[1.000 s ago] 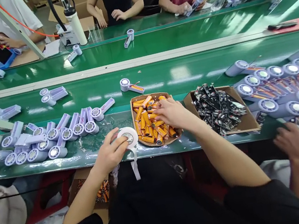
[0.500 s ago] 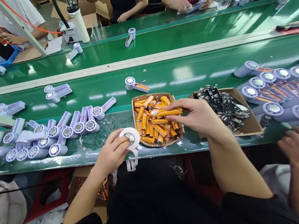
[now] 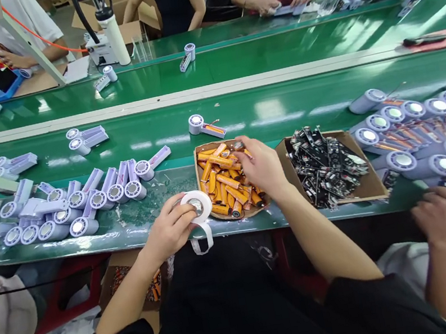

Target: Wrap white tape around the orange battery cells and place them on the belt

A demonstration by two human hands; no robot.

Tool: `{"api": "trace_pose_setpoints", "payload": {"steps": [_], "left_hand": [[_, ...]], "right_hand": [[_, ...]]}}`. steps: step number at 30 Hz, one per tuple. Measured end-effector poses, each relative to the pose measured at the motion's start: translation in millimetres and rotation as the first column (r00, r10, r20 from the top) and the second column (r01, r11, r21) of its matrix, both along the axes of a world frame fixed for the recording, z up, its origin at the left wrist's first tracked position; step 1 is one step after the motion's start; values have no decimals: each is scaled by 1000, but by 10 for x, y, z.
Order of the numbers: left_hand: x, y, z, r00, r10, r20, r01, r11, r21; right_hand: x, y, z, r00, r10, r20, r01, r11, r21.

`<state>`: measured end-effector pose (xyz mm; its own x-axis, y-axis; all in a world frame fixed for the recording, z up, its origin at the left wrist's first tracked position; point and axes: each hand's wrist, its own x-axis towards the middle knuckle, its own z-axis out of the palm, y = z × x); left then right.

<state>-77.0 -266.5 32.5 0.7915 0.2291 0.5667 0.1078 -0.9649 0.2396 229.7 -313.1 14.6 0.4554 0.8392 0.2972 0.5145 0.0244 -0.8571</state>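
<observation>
At the desk's near edge, my left hand (image 3: 168,230) grips the tape roll (image 3: 196,204); my right hand (image 3: 261,165) pinches among orange cells (image 3: 226,183) in their box (image 3: 198,166).

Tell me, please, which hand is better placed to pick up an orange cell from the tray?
Right, probably: the right hand already rests among the orange cells, while the left hand holds the tape roll.

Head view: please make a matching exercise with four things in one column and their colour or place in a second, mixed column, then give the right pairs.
Things:
1. tape roll
2. batteries
3. circuit boards
4. water bottle

Colour or place:
A. black, in the cardboard box on the right
B. white, in the left hand
C. white, upright on the far bench
D. orange, under the right hand

Pairs: 1-B, 2-D, 3-A, 4-C
</observation>
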Motion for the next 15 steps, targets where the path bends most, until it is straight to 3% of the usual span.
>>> {"api": "trace_pose_setpoints", "payload": {"steps": [2,4,5,6,8,10,13,15], "left_hand": [[-9,-6,-15,1000,10,5,-10,1000,-10],[-16,-10,-21,1000,17,9,-17,1000,-17],[-18,-10,-21,1000,18,8,-18,1000,-17],[-19,-10,-19,1000,17,7,-17,1000,-17],[-17,-10,-9,1000,12,7,-11,1000,-13],[-9,-12,-1,1000,5,10,-5,1000,-6],[9,-24,-6,1000,2,8,-2,1000,-3],[22,-37,-22,1000,1,8,-1,1000,-10]], "right_hand": [[-3,-10,70,955,63,-290,-42,996,79],[-53,-59,147,799,170,-577,-131,985,109],[-91,-86,176,743,203,-638,-190,978,89],[-132,-108,193,752,212,-624,-240,970,41],[-205,-121,180,883,194,-428,-251,965,-80],[-247,-86,111,984,142,-106,-159,972,-175],[-246,17,-33,974,31,225,11,983,-183],[-233,80,-105,967,-26,255,53,994,-100]]}}
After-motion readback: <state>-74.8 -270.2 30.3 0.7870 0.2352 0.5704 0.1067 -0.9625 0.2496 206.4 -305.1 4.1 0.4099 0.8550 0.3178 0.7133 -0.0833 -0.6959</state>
